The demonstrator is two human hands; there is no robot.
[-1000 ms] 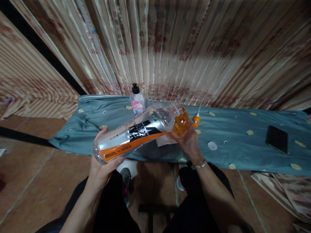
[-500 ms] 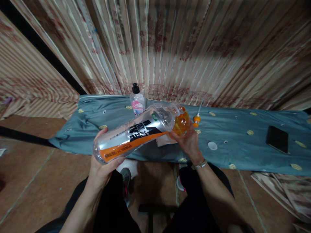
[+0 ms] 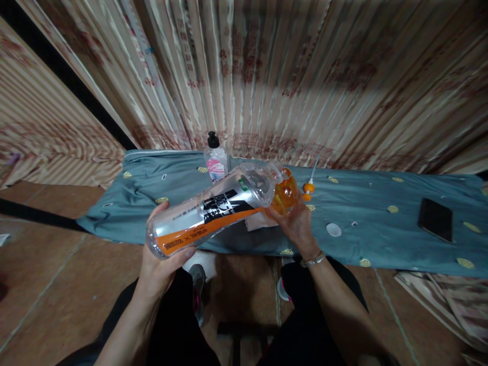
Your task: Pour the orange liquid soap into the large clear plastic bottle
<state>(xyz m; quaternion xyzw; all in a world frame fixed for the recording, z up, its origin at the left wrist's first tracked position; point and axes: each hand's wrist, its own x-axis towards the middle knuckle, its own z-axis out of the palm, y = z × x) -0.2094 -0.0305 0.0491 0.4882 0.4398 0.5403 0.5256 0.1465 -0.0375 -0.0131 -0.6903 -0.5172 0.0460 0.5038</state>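
Note:
My left hand (image 3: 162, 264) is closed around the base of a large clear bottle (image 3: 206, 208) with a silver and orange label. The bottle is tilted, its neck end to the right and higher in the picture. That end meets an orange see-through bottle (image 3: 285, 193), which my right hand (image 3: 295, 223) grips from below and the right. Whether the two mouths touch, I cannot tell. An orange pump top (image 3: 308, 189) with a thin tube lies just beyond my right hand. Behind the large bottle stands a clear bottle (image 3: 216, 160) with a black cap and pink label.
A green-blue cloth (image 3: 373, 229) with yellow prints covers the long narrow surface. On it lie a small white lid-like disc (image 3: 333, 230) and a black phone-like slab (image 3: 435, 219). A pale folded item (image 3: 259, 222) is partly hidden under the bottles. Striped curtains (image 3: 267, 76) hang behind.

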